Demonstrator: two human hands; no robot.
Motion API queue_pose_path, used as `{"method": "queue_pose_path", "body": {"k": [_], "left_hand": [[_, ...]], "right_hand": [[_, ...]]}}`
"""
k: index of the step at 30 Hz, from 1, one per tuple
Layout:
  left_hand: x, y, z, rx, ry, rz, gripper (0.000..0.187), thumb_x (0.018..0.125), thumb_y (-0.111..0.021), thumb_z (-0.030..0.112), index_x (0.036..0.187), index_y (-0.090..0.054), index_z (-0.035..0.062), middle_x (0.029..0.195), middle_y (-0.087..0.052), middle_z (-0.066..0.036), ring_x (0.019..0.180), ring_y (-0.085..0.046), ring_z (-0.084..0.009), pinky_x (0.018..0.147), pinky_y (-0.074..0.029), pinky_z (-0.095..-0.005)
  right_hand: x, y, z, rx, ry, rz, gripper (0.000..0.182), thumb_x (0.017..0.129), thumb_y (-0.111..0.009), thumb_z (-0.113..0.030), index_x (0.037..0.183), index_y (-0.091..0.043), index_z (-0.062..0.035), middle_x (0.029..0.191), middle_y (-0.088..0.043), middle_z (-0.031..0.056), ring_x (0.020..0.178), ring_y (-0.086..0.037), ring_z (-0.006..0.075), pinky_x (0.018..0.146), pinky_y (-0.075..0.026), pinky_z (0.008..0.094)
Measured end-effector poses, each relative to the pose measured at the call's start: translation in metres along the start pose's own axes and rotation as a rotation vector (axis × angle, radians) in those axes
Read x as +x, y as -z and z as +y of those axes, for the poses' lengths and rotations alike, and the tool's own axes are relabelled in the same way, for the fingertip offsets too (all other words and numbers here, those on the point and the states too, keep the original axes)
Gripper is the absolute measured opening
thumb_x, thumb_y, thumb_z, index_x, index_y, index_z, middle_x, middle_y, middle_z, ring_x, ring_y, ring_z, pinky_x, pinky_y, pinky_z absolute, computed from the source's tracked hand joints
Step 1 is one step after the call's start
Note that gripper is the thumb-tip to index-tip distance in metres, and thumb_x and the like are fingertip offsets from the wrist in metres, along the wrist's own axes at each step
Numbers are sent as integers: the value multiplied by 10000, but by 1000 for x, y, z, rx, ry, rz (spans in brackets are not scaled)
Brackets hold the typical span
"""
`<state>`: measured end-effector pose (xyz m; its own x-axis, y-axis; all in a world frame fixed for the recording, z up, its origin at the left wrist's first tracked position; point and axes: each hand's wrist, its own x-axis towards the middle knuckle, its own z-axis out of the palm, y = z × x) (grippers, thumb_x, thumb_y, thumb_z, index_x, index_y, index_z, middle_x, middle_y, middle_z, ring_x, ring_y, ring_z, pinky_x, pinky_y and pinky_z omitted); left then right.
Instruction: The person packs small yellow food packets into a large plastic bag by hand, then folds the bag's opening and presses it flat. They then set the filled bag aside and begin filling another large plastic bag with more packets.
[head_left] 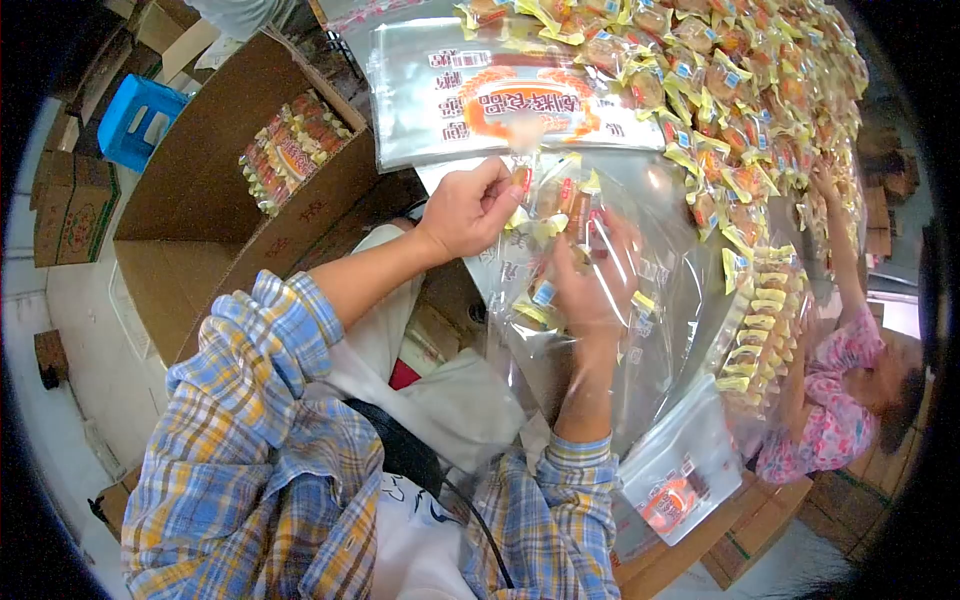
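A clear plastic bag [660,340] lies over the table edge in front of me, with several small wrapped snacks [553,200] in and around its mouth. My left hand [470,208] is closed, thumb against forefinger, on a small yellow-and-red wrapped snack [520,185] at the bag's left side. My right hand [598,275] is within the clear plastic, fingers curved around wrapped snacks; its fingertips are partly blurred and veiled by the film. Just beyond both hands lies a stack of flat printed bags [520,100].
A large heap of wrapped snacks [720,80] covers the far right. Lined-up snacks [765,330] and a printed bag [680,480] are at right. An open cardboard box [190,200] holding a filled pack [293,150] stands left, near a blue stool [140,120]. A co-worker [840,390] reaches in from the right.
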<state>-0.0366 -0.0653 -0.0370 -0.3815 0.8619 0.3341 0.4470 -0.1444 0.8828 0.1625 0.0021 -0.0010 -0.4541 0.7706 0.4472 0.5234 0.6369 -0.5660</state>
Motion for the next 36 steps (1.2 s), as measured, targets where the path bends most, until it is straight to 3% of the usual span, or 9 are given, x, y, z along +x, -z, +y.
{"method": "queue_pose_path", "body": {"k": [3,6,9,12,15,18,24,29,36], "left_hand": [[-1,0,-3,-12,-10,18,242,985,-654,222,886,-577,15,610,-559,-116,523,-566,-237,540,-460,-365],[1,-1,-3,-31,-29,39,244,999,-633,229,899,-588,11,623,-575,-128,534,-581,-254,548,-464,-372],[1,1,1,-42,-18,32,256,1010,-619,240,900,-594,10,631,-585,-134,540,-588,-261,551,-463,-375],[0,1,0,-30,-9,26,281,1015,-620,259,886,-595,11,625,-583,-130,538,-584,-253,550,-461,-370],[0,-1,-4,-26,-2,32,305,1017,-629,279,873,-595,12,616,-578,-125,532,-575,-240,546,-457,-363],[0,-2,-3,-57,4,44,320,1019,-633,292,867,-594,13,608,-572,-119,526,-565,-223,541,-452,-357],[0,-4,-1,-55,25,38,319,1021,-633,284,862,-589,11,599,-557,-105,517,-538,-199,534,-442,-350],[0,-4,-5,-34,42,27,311,1013,-639,276,862,-590,9,589,-547,-108,504,-530,-213,526,-432,-363],[1,-3,-1,-9,20,23,300,1002,-644,265,865,-593,3,594,-543,-128,504,-534,-254,525,-434,-378]], "right_hand": [[-1,4,-8,-50,24,-20,657,779,-847,-144,1347,-568,32,1222,-616,224,1089,-626,364,918,-539,442],[-5,-1,-6,-20,-83,-120,706,825,-798,-211,1428,-493,-11,1325,-549,276,1237,-559,445,1059,-470,498],[-5,-8,-6,21,-173,-16,749,804,-840,-167,1443,-495,17,1336,-571,223,1178,-608,347,953,-531,420],[-4,-2,-4,119,-195,-109,850,841,-791,-244,1534,-378,22,1473,-481,301,1342,-506,457,1136,-413,494],[-3,10,2,252,-287,-223,927,857,-798,-269,1576,-302,42,1537,-439,300,1397,-471,446,1166,-390,473],[-4,22,7,203,-204,-305,988,863,-807,-306,1593,-250,58,1559,-423,297,1413,-466,435,1176,-384,460],[-3,39,5,83,-274,-349,1097,773,-893,-385,1580,-296,59,1537,-452,306,1383,-499,439,1155,-411,462],[-1,43,1,233,-257,-512,1194,642,-974,-296,1588,-320,27,1538,-468,282,1424,-473,401,1173,-403,447],[-2,64,12,666,-259,-636,1068,716,-837,-72,1635,-295,-65,1452,-549,179,1348,-537,275,1123,-437,385]]}}
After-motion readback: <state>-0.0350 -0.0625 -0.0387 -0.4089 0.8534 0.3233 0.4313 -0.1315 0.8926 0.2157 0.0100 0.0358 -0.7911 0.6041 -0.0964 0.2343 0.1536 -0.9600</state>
